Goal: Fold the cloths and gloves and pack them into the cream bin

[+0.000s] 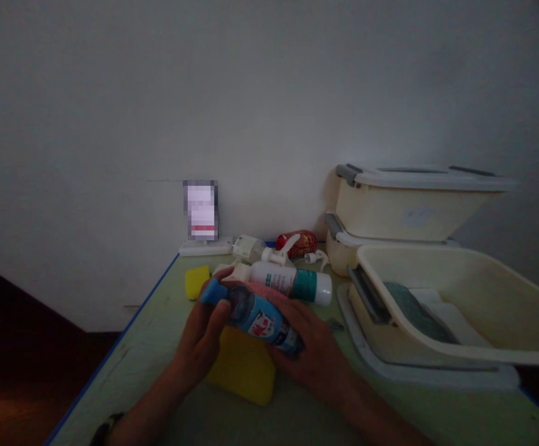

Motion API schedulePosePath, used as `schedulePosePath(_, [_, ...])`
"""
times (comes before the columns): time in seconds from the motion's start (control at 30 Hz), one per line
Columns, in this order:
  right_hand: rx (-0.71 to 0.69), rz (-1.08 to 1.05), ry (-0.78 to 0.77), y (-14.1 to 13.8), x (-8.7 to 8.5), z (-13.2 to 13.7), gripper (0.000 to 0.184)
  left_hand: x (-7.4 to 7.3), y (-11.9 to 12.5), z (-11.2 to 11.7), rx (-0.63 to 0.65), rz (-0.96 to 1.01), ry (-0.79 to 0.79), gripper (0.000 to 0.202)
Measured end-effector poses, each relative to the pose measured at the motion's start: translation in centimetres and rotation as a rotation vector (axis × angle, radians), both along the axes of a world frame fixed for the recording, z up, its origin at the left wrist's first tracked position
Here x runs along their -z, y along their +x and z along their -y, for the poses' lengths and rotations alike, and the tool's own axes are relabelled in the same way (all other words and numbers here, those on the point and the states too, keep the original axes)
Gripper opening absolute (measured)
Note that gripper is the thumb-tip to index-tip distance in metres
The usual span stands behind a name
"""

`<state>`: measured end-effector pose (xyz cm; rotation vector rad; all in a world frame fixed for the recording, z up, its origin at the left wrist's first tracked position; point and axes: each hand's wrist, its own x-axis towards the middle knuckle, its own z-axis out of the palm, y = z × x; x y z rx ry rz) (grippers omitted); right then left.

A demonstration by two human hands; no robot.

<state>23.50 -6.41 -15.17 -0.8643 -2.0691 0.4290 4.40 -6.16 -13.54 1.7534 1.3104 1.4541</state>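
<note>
A blue bottle with a printed label is held tilted across the front of me, above the table. My left hand is closed around its blue cap end, the thumb lying against the cap. At the lower right end, my right hand wraps the bottle's base. Below the bottle lies a yellow cloth or sponge, partly covered by it. Just behind is a white and green bottle on its side, with a pink item partly hidden between the two.
A cream bin at right holds a green item and white material. Behind it, lidded boxes are stacked. A clear pump bottle, red packet, spray nozzle, small yellow sponge and blurred-out phone stand or lie near the wall.
</note>
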Motion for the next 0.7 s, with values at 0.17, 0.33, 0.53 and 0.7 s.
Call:
schedulePosePath(0.17, [0.169, 0.027, 0.174, 0.3, 0.8, -0.2, 0.061, -0.9, -0.7, -0.5, -0.190, -0.082, 0.081, 0.027])
schedulePosePath(0.33, [0.181, -0.128, 0.199, 0.3, 0.4, 0.1, 0.053, -1.1, -2.3, -1.1, -0.243, -0.269, 0.041, 0.033])
schedulePosePath(0.53, [0.116, -0.262, 0.017, 0.1, 0.3, 0.4, 0.056, -1.2, -1.9, -1.0, -0.315, -0.213, 0.039, 0.037])
schedulePosePath(0.7, [0.063, -0.266, -0.056, 0.0, 0.0, 0.9, 0.047, -1.2, -1.7, -0.8, -0.340, -0.170, 0.095, 0.038])
